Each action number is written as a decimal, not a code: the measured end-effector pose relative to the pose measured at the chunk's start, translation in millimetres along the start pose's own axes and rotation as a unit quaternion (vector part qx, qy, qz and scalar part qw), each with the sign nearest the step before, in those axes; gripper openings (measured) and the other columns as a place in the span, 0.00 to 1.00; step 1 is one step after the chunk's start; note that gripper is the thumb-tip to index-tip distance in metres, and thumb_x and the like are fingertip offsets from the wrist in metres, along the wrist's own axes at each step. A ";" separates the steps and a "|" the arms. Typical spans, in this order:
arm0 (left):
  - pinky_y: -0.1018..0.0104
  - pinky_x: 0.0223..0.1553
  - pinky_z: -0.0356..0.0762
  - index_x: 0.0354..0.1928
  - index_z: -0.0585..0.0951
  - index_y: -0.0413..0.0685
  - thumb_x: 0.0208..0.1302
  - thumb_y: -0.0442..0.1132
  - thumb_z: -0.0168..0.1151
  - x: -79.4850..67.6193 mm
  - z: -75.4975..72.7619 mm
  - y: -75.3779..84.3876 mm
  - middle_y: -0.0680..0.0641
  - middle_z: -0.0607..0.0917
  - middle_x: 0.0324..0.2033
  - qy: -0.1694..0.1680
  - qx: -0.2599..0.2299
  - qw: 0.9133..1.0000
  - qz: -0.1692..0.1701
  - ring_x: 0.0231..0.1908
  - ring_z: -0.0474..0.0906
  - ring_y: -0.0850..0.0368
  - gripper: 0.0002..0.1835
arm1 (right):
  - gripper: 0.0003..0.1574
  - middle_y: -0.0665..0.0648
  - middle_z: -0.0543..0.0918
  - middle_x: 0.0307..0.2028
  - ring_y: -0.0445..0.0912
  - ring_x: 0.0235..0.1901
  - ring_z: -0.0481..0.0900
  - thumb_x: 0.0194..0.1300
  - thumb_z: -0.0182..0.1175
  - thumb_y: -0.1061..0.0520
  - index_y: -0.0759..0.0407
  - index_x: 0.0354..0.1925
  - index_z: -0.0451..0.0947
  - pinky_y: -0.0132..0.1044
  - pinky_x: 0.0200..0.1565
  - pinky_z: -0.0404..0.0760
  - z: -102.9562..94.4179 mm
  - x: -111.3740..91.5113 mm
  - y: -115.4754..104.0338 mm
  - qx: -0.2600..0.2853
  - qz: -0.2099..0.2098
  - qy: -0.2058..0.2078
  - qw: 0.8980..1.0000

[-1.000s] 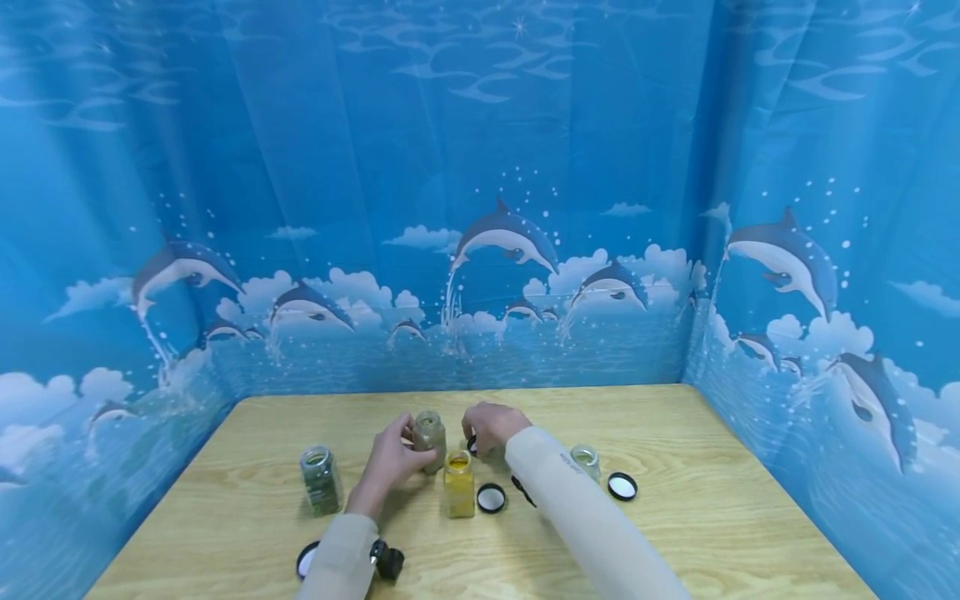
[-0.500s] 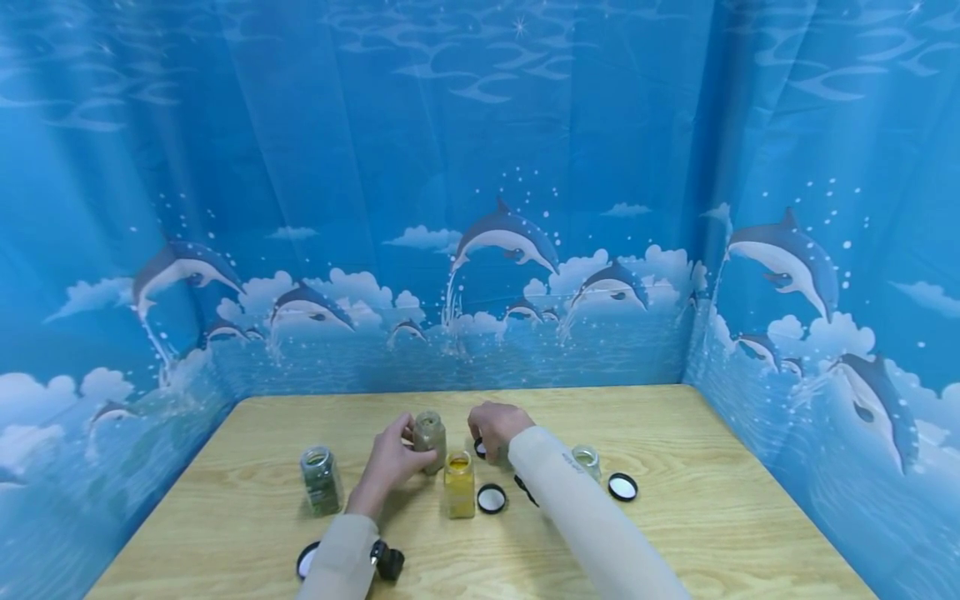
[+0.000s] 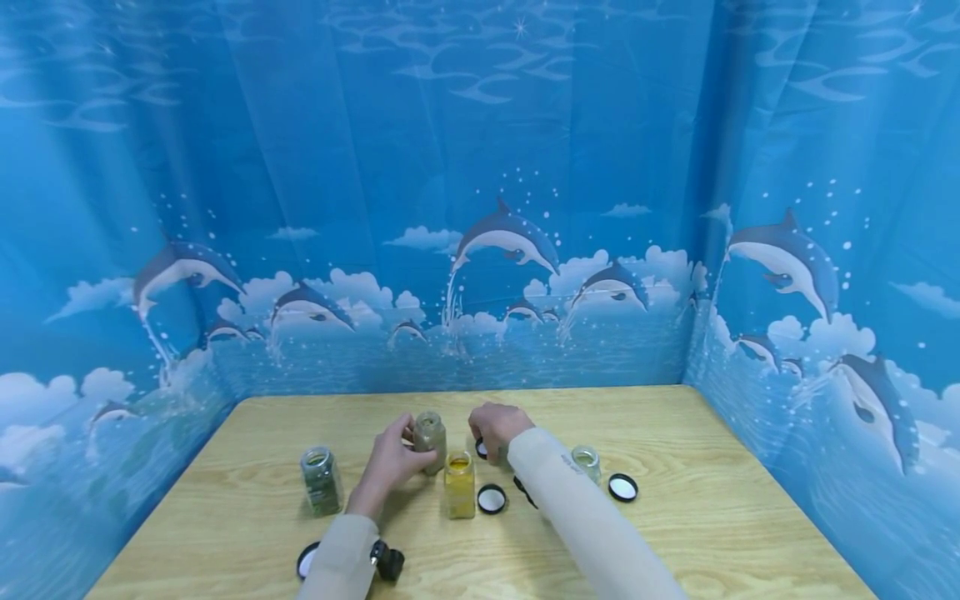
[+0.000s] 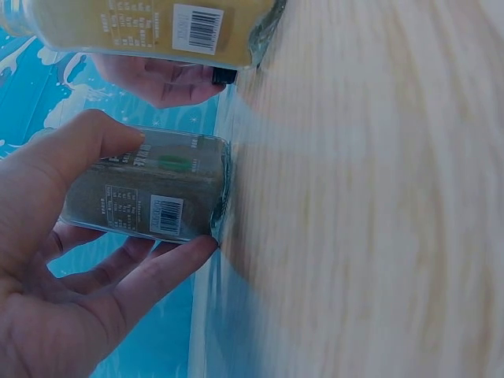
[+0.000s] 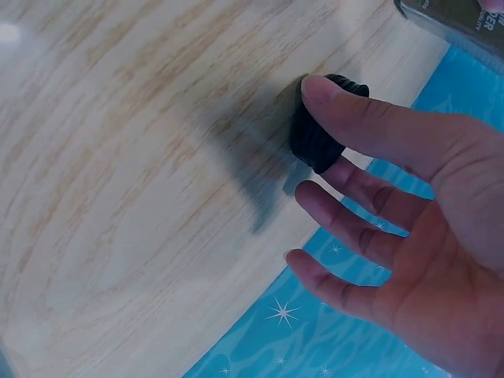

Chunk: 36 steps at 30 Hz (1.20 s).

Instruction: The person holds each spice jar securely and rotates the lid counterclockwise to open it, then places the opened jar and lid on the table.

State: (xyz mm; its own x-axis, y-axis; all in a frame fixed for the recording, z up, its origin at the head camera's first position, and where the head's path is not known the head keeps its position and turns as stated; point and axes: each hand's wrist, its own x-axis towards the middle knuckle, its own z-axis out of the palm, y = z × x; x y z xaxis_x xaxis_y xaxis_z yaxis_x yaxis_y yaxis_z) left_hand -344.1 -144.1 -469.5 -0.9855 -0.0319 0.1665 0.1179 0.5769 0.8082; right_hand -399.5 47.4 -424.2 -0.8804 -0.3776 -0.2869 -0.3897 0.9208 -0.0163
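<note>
My left hand (image 3: 395, 460) grips an uncapped glass spice jar (image 3: 430, 440) of grey-brown powder, which stands upright on the table. In the left wrist view, thumb and fingers lie on opposite sides of that jar (image 4: 169, 193). To its right, my right hand (image 3: 501, 428) pinches a black jar lid (image 3: 481, 448) with a white inside. The right wrist view shows the thumb on the edge of the lid (image 5: 319, 130), close to the tabletop; whether it touches cannot be told. An open jar of yellow powder (image 3: 460, 493) stands in front, between both hands.
A jar of green flakes (image 3: 322, 486) stands at left, uncapped. Another glass jar (image 3: 587, 460) is partly hidden behind the right sleeve. Loose black lids lie by the yellow jar (image 3: 491, 498), at right (image 3: 622, 487) and beside the left sleeve (image 3: 306, 560). A dolphin-print curtain (image 3: 480, 350) borders the table.
My right hand has shifted slightly right with the lid, away from the grey-brown jar, then stayed nearly still. My left hand and the jar in it have not visibly moved.
</note>
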 end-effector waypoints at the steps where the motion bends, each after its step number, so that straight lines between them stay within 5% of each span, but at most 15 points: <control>1: 0.66 0.31 0.78 0.32 0.71 0.48 0.45 0.37 0.74 -0.3 0.0 0.4 0.45 0.81 0.36 0.000 -0.001 1.000 0.000 0.36 0.79 0.54 0.19 | 0.21 0.44 0.76 0.29 0.41 0.30 0.73 0.42 0.78 0.59 0.47 0.33 0.77 0.35 0.29 0.77 0.5 0.4 0.0 0.000 0.000 0.001 1.000; 36: 0.65 0.34 0.80 0.33 0.70 0.48 0.45 0.37 0.74 -0.6 1.0 -1.0 0.45 0.80 0.39 -0.004 -0.002 1.000 -0.001 0.38 0.79 0.54 0.20 | 0.22 0.44 0.77 0.33 0.40 0.31 0.73 0.45 0.76 0.59 0.46 0.37 0.77 0.34 0.30 0.77 -0.3 -3.9 3.6 0.007 0.001 -0.009 1.000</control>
State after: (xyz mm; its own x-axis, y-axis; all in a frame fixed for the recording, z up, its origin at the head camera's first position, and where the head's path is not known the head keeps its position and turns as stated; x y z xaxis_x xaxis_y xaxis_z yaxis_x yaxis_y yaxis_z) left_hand -343.7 -143.8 -471.0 -0.9867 -0.0275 0.1602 0.1156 0.5743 0.8104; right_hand -397.5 52.1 -422.9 -0.8758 -0.3741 -0.3051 -0.3843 0.9228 -0.0282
